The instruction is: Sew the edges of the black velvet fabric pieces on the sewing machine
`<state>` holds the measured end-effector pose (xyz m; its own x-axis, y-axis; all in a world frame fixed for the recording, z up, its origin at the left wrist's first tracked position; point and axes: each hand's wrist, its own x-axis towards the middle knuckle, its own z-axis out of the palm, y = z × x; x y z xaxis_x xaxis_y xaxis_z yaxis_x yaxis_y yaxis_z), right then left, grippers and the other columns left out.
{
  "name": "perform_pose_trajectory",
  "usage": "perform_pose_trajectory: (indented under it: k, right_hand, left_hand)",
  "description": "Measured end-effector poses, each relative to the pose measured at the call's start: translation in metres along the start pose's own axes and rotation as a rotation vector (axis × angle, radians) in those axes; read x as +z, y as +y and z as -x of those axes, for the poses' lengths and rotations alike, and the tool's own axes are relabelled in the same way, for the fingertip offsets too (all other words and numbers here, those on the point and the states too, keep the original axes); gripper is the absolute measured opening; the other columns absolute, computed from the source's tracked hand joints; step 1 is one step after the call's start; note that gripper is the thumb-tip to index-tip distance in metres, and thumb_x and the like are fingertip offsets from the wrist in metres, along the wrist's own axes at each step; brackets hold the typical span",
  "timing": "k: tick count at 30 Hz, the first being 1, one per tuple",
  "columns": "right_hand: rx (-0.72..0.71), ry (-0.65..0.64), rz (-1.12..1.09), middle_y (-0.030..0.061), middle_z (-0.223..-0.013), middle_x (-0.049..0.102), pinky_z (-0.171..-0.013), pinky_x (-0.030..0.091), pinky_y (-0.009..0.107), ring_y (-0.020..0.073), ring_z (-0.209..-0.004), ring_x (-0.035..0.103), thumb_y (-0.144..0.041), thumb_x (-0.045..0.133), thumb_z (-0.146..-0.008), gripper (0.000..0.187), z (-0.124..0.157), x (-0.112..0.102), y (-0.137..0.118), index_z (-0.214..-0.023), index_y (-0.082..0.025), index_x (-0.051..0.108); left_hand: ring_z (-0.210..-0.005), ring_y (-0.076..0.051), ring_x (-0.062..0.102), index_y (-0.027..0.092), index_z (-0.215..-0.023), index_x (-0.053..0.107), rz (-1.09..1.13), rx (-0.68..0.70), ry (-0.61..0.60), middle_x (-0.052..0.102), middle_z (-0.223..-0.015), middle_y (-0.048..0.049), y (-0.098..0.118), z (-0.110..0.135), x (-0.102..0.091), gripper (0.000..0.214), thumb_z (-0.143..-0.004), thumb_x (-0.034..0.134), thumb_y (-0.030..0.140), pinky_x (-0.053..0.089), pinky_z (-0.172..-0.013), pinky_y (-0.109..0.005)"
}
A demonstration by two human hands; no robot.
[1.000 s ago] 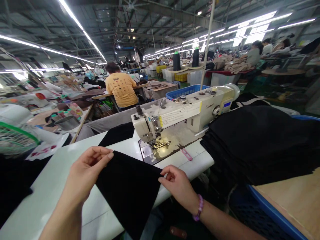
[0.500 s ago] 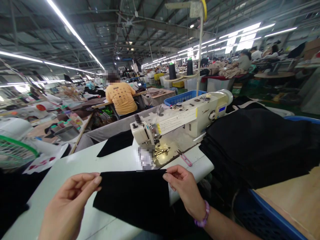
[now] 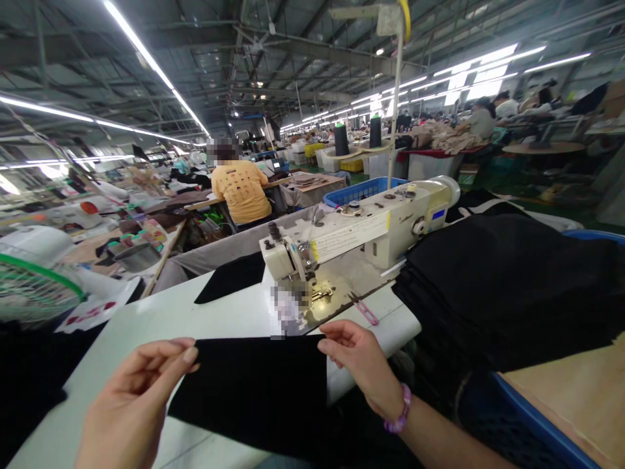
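A piece of black fabric (image 3: pixel 254 391) is stretched between my two hands, in front of the sewing machine (image 3: pixel 342 238). My left hand (image 3: pixel 141 391) pinches its upper left corner between thumb and forefinger. At the upper right corner, my right hand (image 3: pixel 359 361), with a purple bracelet at the wrist, pinches the cloth the same way. The fabric hangs down over the table's near edge, and its lower part fades into the dark below. Pink thread snips (image 3: pixel 365 310) lie on the table just beyond my right hand.
A tall stack of black fabric pieces (image 3: pixel 508 280) rises at the right, beside a blue basket (image 3: pixel 547 423). Another black piece (image 3: pixel 229 277) lies left of the machine head on the white table (image 3: pixel 131 332). A fan with a green rim (image 3: pixel 43 270) stands at left. A person in yellow (image 3: pixel 240 189) sits ahead.
The fabric's lower edge has swung slightly to the left between my hands. Both pinches stay in place, and the whole view has shifted a little.
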<state>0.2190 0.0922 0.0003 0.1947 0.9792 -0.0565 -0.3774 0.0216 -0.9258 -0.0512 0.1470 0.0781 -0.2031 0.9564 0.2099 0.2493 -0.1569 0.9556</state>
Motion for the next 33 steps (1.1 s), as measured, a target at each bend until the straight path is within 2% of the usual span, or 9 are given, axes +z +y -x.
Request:
perform_pose_trajectory:
  k: [5, 8, 10, 12, 16, 19, 22, 26, 33]
  right_hand:
    - [0.072, -0.172, 0.160, 0.0012, -0.072, 0.060, -0.058, 0.037, 0.022, 0.0143, -0.067, 0.052, -0.034, 0.073, -0.067, 0.025, 0.006, 0.004, 0.005, -0.079, -0.014, 0.064]
    - [0.037, -0.207, 0.212, -0.0004, -0.075, 0.058, -0.063, 0.040, 0.024, 0.0145, -0.069, 0.052, -0.027, 0.066, -0.071, 0.020, 0.022, 0.009, 0.022, -0.085, -0.016, 0.058]
    - [-0.074, -0.194, 0.315, -0.0009, -0.079, 0.057, -0.067, 0.043, 0.025, 0.0151, -0.071, 0.053, -0.019, 0.060, -0.074, 0.022, 0.034, 0.008, 0.036, -0.095, -0.019, 0.054]
    - [-0.291, -0.197, 0.501, 0.0001, -0.085, 0.057, -0.073, 0.044, 0.027, 0.0161, -0.075, 0.054, -0.011, 0.053, -0.077, 0.027, 0.043, 0.002, 0.049, -0.103, -0.021, 0.053]
    - [-0.647, -0.338, 0.724, 0.0021, -0.089, 0.058, -0.074, 0.044, 0.027, 0.0176, -0.083, 0.055, -0.003, 0.046, -0.081, 0.024, 0.043, -0.016, 0.056, -0.095, -0.022, 0.053]
    - [-0.700, -0.396, 0.771, 0.0032, -0.092, 0.060, -0.077, 0.045, 0.027, 0.0184, -0.086, 0.057, 0.000, 0.042, -0.079, 0.032, 0.036, -0.028, 0.048, -0.101, -0.021, 0.052]
    - [-0.743, -0.422, 0.864, 0.0040, -0.092, 0.061, -0.076, 0.046, 0.029, 0.0190, -0.084, 0.057, 0.001, 0.039, -0.081, 0.033, 0.032, -0.036, 0.042, -0.103, -0.021, 0.051]
    - [-0.801, -0.385, 0.980, 0.0036, -0.086, 0.060, -0.069, 0.043, 0.030, 0.0196, -0.078, 0.055, 0.001, 0.041, -0.081, 0.029, 0.029, -0.042, 0.042, -0.098, -0.020, 0.050]
    - [-0.803, -0.317, 1.027, 0.0050, -0.090, 0.057, -0.074, 0.041, 0.035, 0.0218, -0.083, 0.052, 0.002, 0.044, -0.079, 0.026, 0.023, -0.042, 0.042, -0.092, -0.019, 0.052]
  left_hand:
    - [-0.079, -0.018, 0.061, 0.028, -0.072, 0.059, -0.126, 0.186, -0.014, 0.069, -0.091, 0.0035, 0.034, -0.013, 0.004, 0.026, -0.063, 0.078, 0.043, 0.048, -0.070, -0.029]
    - [-0.079, -0.020, 0.063, 0.024, -0.071, 0.056, -0.319, 0.254, -0.190, 0.069, -0.084, -0.0002, 0.042, -0.038, 0.027, 0.024, -0.066, 0.072, 0.043, 0.047, -0.074, -0.032]
    - [-0.071, -0.020, 0.060, 0.023, -0.071, 0.057, -0.481, 0.286, -0.345, 0.065, -0.074, 0.0000, 0.028, -0.054, 0.053, 0.015, -0.070, 0.064, 0.035, 0.045, -0.070, -0.032]
    - [-0.066, -0.017, 0.056, 0.023, -0.065, 0.052, -0.525, 0.292, -0.463, 0.059, -0.066, 0.0021, 0.002, -0.064, 0.083, 0.008, -0.069, 0.059, 0.024, 0.042, -0.067, -0.030]
    - [-0.061, -0.016, 0.053, 0.022, -0.061, 0.048, -0.527, 0.241, -0.537, 0.056, -0.060, 0.0037, -0.048, -0.064, 0.127, 0.013, -0.066, 0.056, 0.013, 0.040, -0.063, -0.027]
    - [-0.061, -0.015, 0.052, 0.022, -0.061, 0.046, -0.523, 0.223, -0.537, 0.055, -0.060, 0.0039, -0.061, -0.059, 0.139, 0.015, -0.066, 0.056, 0.012, 0.038, -0.061, -0.027]
    - [-0.061, -0.015, 0.052, 0.022, -0.061, 0.046, -0.523, 0.213, -0.555, 0.054, -0.060, 0.0041, -0.060, -0.060, 0.141, 0.016, -0.067, 0.056, 0.011, 0.037, -0.061, -0.026]
    - [-0.060, -0.014, 0.052, 0.022, -0.061, 0.047, -0.536, 0.176, -0.562, 0.055, -0.060, 0.0041, -0.057, -0.068, 0.149, 0.017, -0.064, 0.055, 0.007, 0.037, -0.060, -0.025]
    - [-0.054, -0.013, 0.050, 0.020, -0.062, 0.047, -0.576, 0.113, -0.513, 0.053, -0.055, 0.0047, -0.067, -0.079, 0.170, 0.016, -0.063, 0.057, 0.008, 0.033, -0.054, -0.024]
